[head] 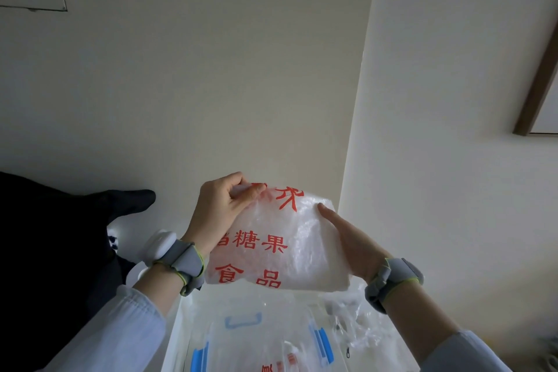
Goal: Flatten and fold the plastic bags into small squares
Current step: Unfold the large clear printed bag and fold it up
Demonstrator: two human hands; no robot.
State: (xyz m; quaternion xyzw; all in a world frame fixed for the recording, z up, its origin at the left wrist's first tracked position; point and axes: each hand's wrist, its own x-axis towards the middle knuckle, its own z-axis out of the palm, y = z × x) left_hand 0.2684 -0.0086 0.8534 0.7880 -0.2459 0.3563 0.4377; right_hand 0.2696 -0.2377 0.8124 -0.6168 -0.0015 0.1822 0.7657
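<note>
1. Nearest you, low in view, a clear storage box [241,341] with blue latches holds more plastic bags [347,323].
2. You hold a white bag [280,238] with red print in the air above that box.
3. Your left hand [222,208] pinches its far-left corner; your right hand [347,238] grips its right edge, thumb on top.
4. This looks like the flattening step: the bag is crumpled and unfolded.
5. Next, you likely need to pull it taut, then find a flat surface to fold on.
</note>
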